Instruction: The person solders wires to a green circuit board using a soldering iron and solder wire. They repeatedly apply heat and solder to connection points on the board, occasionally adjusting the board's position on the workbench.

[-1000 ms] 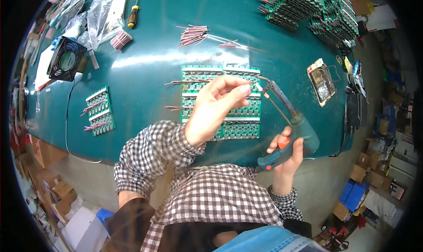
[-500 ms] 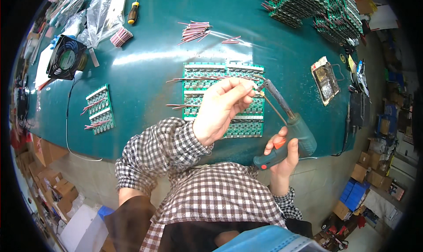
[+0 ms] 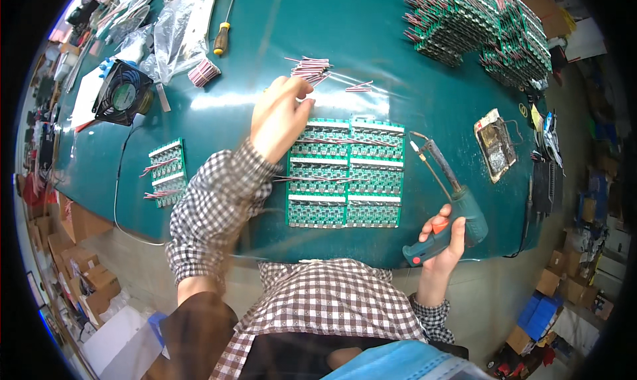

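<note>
Left hand (image 3: 280, 114) hangs at the near edge of a red-and-white wire pile (image 3: 310, 67), partly covering it, thumb and forefinger apart. Right hand (image 3: 446, 257) has its fingers clamped round a soldering gun (image 3: 470, 214), its tip just right of the main circuit-board block (image 3: 374, 211) on the counter (image 3: 225, 230). Around: one cooling fan (image 3: 123, 93), one screwdriver (image 3: 222, 40), one banded wire bundle (image 3: 204, 73), one solder tray (image 3: 495, 144), one smaller board panel (image 3: 167, 172) bearing two wire bunches, two board stacks (image 3: 451, 21). Main block: two columns, six white strips. Piled wires: too fine to count.
</note>
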{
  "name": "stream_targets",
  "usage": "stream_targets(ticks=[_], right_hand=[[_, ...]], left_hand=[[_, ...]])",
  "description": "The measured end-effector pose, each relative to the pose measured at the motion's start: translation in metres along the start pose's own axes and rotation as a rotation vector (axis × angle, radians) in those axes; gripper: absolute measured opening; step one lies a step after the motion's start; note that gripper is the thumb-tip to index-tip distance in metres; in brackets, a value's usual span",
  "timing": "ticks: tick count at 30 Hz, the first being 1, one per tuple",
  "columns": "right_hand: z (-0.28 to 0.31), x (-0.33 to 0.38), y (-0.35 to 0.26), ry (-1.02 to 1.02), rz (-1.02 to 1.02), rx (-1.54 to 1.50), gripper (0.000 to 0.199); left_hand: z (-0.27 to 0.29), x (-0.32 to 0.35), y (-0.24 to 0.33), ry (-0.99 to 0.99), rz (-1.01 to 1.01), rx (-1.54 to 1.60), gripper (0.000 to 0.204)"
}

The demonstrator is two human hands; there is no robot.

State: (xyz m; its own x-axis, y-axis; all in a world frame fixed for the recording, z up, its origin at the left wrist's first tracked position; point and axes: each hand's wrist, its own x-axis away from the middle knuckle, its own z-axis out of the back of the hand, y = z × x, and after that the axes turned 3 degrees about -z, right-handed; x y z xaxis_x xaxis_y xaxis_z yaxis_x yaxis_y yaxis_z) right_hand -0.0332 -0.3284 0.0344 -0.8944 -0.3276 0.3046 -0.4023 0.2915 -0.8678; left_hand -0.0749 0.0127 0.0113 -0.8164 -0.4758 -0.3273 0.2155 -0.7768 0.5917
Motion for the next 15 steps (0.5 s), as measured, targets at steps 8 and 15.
stream_targets(ticks=[8,15], right_hand=[[0.01,0.006,-0.001,0.058,0.018,0.005,0.039],[0.016,0.004,-0.004,0.061,0.032,-0.032,0.039]], left_hand=[[-0.029,-0.016,-0.014,0.044,-0.073,-0.184,0.009],[-0.032,-0.027,-0.017,0.058,-0.137,-0.285,0.011]])
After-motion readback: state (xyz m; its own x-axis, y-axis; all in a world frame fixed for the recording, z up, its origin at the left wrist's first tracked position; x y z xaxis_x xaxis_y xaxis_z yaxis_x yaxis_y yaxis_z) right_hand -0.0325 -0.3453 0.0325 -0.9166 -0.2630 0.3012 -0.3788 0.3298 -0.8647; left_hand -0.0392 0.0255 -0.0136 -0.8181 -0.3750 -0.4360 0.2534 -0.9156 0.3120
